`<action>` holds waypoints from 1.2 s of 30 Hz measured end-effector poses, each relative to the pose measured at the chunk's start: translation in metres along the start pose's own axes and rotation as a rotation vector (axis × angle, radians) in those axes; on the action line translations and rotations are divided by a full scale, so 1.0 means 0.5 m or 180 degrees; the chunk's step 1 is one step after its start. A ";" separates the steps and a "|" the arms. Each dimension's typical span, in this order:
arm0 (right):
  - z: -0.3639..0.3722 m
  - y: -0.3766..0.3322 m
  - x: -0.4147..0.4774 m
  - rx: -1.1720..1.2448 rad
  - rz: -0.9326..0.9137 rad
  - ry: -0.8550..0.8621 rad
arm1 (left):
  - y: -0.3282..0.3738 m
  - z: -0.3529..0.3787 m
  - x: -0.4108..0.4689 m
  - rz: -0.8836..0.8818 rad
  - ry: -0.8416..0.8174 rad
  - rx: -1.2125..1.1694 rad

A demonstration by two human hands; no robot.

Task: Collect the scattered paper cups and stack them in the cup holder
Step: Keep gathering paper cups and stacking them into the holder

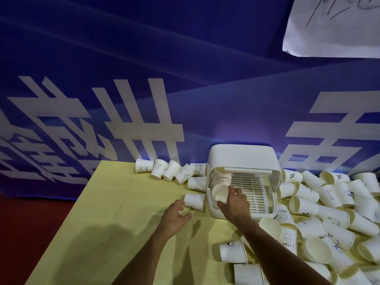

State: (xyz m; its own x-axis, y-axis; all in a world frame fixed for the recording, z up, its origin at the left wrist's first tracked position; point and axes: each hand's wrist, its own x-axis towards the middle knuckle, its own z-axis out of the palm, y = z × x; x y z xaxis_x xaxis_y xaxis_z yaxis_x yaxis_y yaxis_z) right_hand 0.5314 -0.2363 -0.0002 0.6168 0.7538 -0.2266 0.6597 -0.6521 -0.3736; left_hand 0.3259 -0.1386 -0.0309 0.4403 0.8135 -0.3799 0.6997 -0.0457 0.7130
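Pinching a plain white paper cup (219,194) between thumb and fingers (233,192) of the right hand (234,205), at the front-left of the white plastic cup holder (242,157) with raised lid. Just behind, inside the holder, a stack of white cups (221,177) lying on its side. Left of the holder, spread open and empty, the left hand (174,214), just beside a lying printed cup (195,200); contact unclear. Right of the holder, heaped on the yellow-green surface (123,202), many scattered paper cups (329,212).

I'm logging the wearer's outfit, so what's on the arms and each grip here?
Left forearm and right forearm are bare to the frame edge, no sleeves. Left grip and right grip have no gloves; no watch or band shows.
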 end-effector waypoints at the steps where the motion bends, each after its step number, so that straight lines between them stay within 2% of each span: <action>1: 0.000 -0.005 0.000 0.0003 0.0011 0.0025 | -0.004 -0.005 0.001 0.0006 0.0012 0.0002; 8: -0.001 -0.053 -0.004 -0.0058 -0.0632 0.0534 | -0.012 -0.030 0.014 0.0043 0.0049 -0.0017; 15: 0.021 -0.116 0.009 0.0122 -0.0970 0.0057 | -0.040 -0.083 0.027 -0.0048 0.0086 -0.0138; 21: 0.065 -0.192 0.025 0.0018 -0.0999 -0.0242 | -0.092 -0.162 0.055 -0.0192 0.0188 -0.0170; 29: 0.123 -0.293 0.052 0.0243 -0.0744 -0.0558 | -0.175 -0.247 0.122 -0.0432 0.0227 -0.0283; 36: 0.163 -0.353 0.095 0.0384 -0.0540 -0.0747 | -0.218 -0.268 0.180 -0.0690 0.0019 -0.0516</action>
State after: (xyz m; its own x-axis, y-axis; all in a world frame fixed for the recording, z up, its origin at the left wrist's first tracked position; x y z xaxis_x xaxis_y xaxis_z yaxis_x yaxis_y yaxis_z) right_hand 0.4093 -0.0790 -0.0184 0.3769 0.8583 -0.3481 0.6804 -0.5116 -0.5247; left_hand 0.2140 0.0173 -0.0642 0.2864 0.7976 -0.5308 0.6777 0.2230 0.7007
